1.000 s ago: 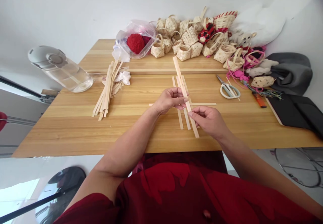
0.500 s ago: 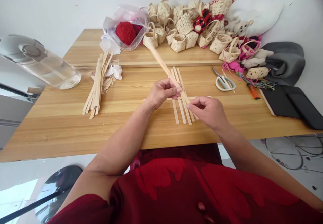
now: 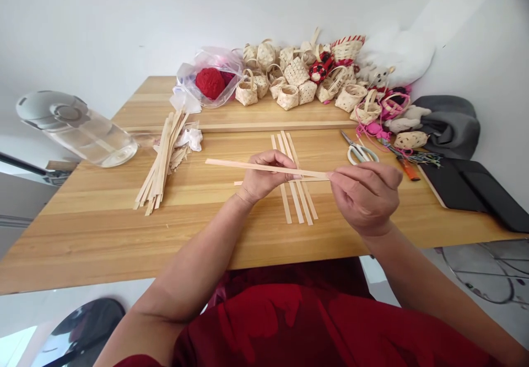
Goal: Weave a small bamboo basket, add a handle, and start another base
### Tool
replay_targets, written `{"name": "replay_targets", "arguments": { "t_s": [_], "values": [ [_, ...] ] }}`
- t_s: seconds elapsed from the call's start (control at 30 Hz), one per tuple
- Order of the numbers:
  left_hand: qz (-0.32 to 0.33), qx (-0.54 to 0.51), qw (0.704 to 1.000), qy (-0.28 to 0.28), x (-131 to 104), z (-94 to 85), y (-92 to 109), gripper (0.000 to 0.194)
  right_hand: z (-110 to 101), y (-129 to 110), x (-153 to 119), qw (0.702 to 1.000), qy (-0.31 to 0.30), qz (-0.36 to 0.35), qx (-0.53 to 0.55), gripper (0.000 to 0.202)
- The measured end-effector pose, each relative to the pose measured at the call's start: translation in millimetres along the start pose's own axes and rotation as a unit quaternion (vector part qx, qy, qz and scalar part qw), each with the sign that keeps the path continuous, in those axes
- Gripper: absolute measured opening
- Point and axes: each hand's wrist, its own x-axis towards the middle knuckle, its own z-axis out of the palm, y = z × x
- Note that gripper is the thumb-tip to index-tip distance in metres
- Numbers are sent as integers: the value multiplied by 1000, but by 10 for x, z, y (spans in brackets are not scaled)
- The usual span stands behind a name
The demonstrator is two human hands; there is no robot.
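A pale wooden strip [image 3: 231, 163] is held nearly level above the table. My left hand [image 3: 270, 175] pinches it near its middle, and my right hand [image 3: 366, 195] grips its right end with the fingers curled. Beneath the hands several upright strips [image 3: 286, 204] lie side by side on the table, spread slightly apart. One crosswise strip [image 3: 238, 183] lies across them, partly hidden by my left hand.
Left of the hands lies a bundle of strips [image 3: 159, 171], with a clear bottle [image 3: 103, 135] beyond it. Small woven baskets [image 3: 288, 97] and a bag with red yarn [image 3: 210, 84] stand behind. Scissors [image 3: 362, 153] and a black case [image 3: 454, 185] are at the right.
The held strip has turned from a steep slant to nearly level. My right hand has moved right and closed over the strip's end. The camera view has tilted up.
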Motion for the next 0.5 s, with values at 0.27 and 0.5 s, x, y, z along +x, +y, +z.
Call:
{"name": "replay_targets", "arguments": {
  "t_s": [0.27,0.5],
  "values": [
    [19,-36,999,-35,-27,28,-32,31,-17,61,22,1000,20,-12,-10,23],
    [47,12,999,-21,15,-3,-37,18,57,-95,-13,981,-89,93,146,12]
  ]
}}
